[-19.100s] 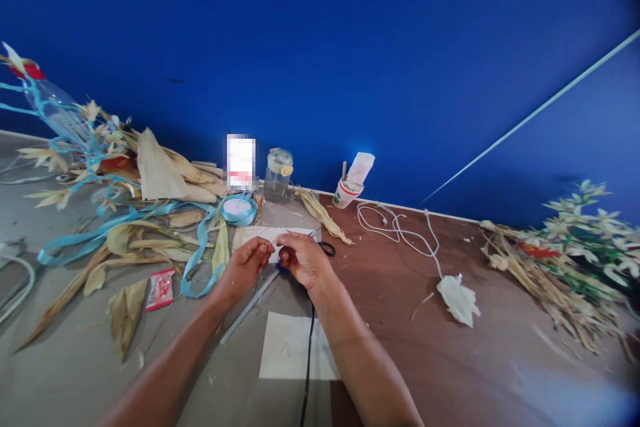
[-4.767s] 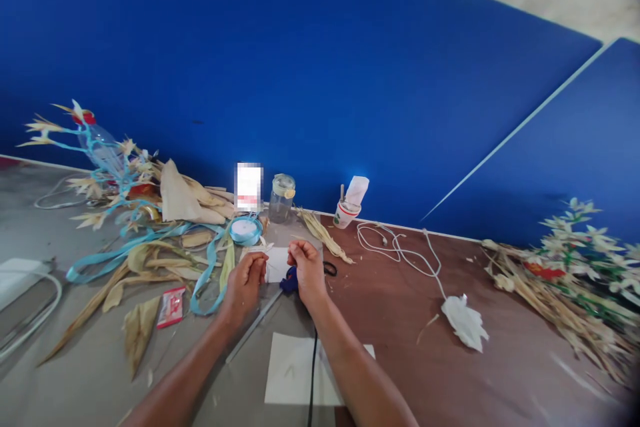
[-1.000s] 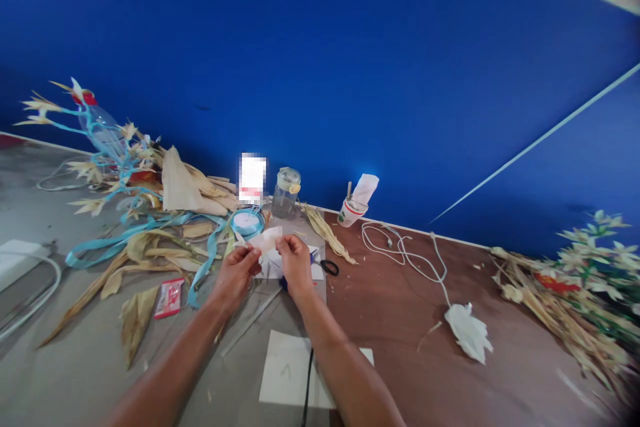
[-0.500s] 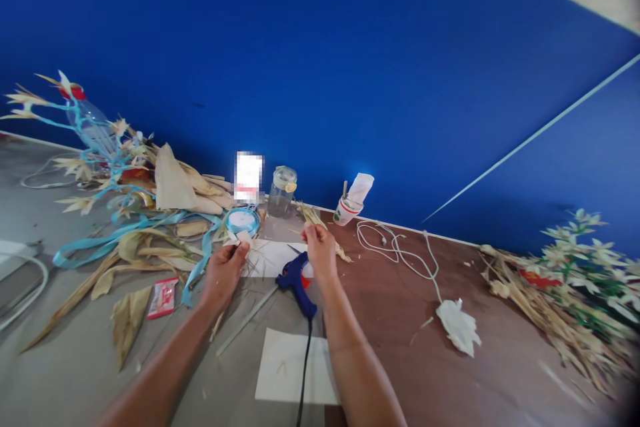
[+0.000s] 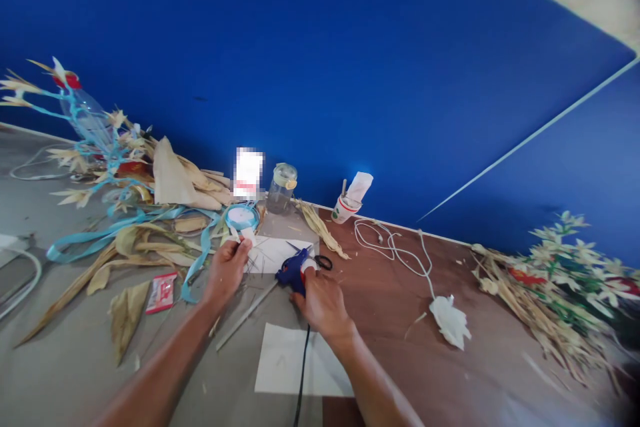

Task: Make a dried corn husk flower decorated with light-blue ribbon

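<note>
My left hand (image 5: 227, 270) is closed, pinching a small pale strip (image 5: 247, 235) that looks like corn husk. Lower down and to the right, my right hand (image 5: 325, 303) wraps its fingers round the handle of a blue glue gun (image 5: 291, 270). The gun lies over a sheet of white paper (image 5: 267, 247) strewn with thin dark bits. Beside it, black-handled scissors (image 5: 324, 262) show partly, the rest covered by the gun. A black cord (image 5: 304, 367) runs from the gun across a second white sheet (image 5: 275, 367).
Dried husks (image 5: 135, 257), blue ribbon (image 5: 95, 238) and a red packet (image 5: 161, 293) lie to the left. Behind stand a lidded jar (image 5: 281, 190) and a paper cup (image 5: 345, 209). A white cable (image 5: 395, 253), a crumpled white tissue (image 5: 450, 320) and husk flowers (image 5: 595, 267) are rightward.
My right hand has moved down from above the glue gun and taken hold of its handle, uncovering the scissors' handle. My left hand stays in place with the pale strip.
</note>
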### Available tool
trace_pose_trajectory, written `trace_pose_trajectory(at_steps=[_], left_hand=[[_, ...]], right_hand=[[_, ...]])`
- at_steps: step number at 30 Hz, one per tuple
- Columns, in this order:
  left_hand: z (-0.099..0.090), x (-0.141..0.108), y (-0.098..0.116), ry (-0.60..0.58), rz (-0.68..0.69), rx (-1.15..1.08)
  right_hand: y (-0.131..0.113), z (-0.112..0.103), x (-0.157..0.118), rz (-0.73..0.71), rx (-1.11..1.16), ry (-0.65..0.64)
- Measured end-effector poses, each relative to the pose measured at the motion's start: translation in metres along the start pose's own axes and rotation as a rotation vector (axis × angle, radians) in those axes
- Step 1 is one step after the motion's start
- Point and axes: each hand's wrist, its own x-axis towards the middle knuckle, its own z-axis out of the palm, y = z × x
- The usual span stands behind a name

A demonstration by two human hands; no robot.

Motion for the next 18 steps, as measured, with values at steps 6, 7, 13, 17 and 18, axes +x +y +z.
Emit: trace_pose_trajectory(at_steps=[6, 7, 13, 17, 18], left_hand=[[0.0, 0.0, -0.003, 0.004, 0.015, 0.013], [0.0, 0.0, -0.003, 0.01, 0.03, 0.022], [0.002, -0.002, 0.001, 0.039, 0.018, 0.063], [0.002, -0.002, -0.001, 0.026, -0.002, 0.029], [0.002, -0.001, -0.002, 0.022, -0.002, 0.027]], right_hand=[[0.005, 0.01, -0.003, -0.088, 0.097, 0.077], [0.007, 0.011, -0.006, -0.104, 0.128, 0.121], [0.031, 0.013, -0.045, -0.165, 0.185, 0.479], [0.04, 0.022, -0.065, -0.197, 0.19, 0.482], [0.04, 0.026, -0.067, -0.202, 0.19, 0.457]])
